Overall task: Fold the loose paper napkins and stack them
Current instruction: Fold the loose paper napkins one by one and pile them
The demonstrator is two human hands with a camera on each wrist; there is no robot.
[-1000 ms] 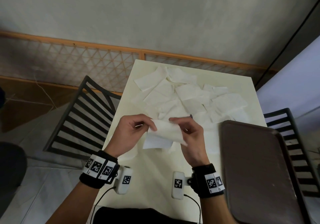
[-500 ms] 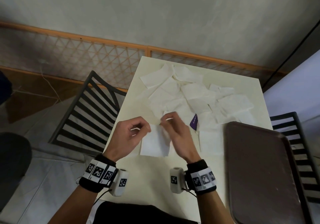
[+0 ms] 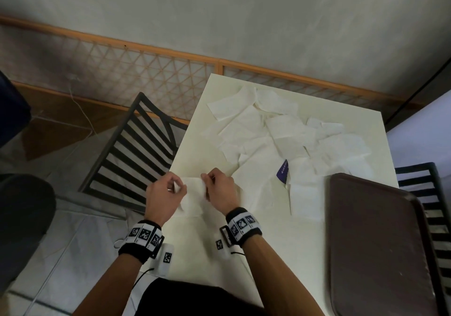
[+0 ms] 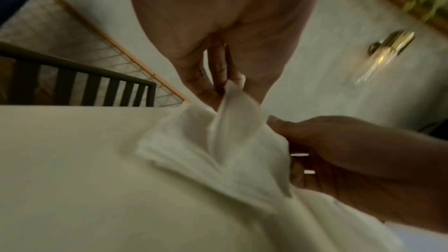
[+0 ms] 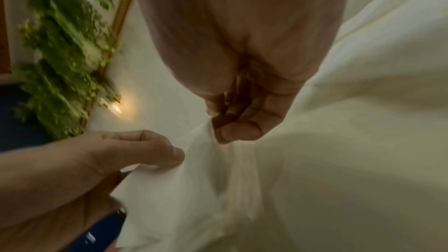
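A white paper napkin (image 3: 192, 197) hangs between my two hands near the left front edge of the cream table (image 3: 268, 254). My left hand (image 3: 166, 193) pinches its left top corner between thumb and fingers. My right hand (image 3: 220, 191) pinches the right top corner. In the left wrist view the napkin (image 4: 230, 141) droops from the left fingers (image 4: 218, 76) onto the table in folds. The right wrist view has the napkin (image 5: 218, 170) pinched under the right thumb (image 5: 238, 131). Several loose white napkins (image 3: 280, 135) lie scattered over the far half of the table.
A dark brown tray (image 3: 380, 247) lies on the table at the right front. A small purple packet (image 3: 283, 171) sits among the napkins. Black slatted chairs stand at the left (image 3: 136, 152) and right (image 3: 429, 208). A lattice screen (image 3: 122, 71) runs behind the table.
Both hands have drawn closer together and shifted left toward the table's edge with the napkin. The napkin now hangs narrower between them than a second ago.
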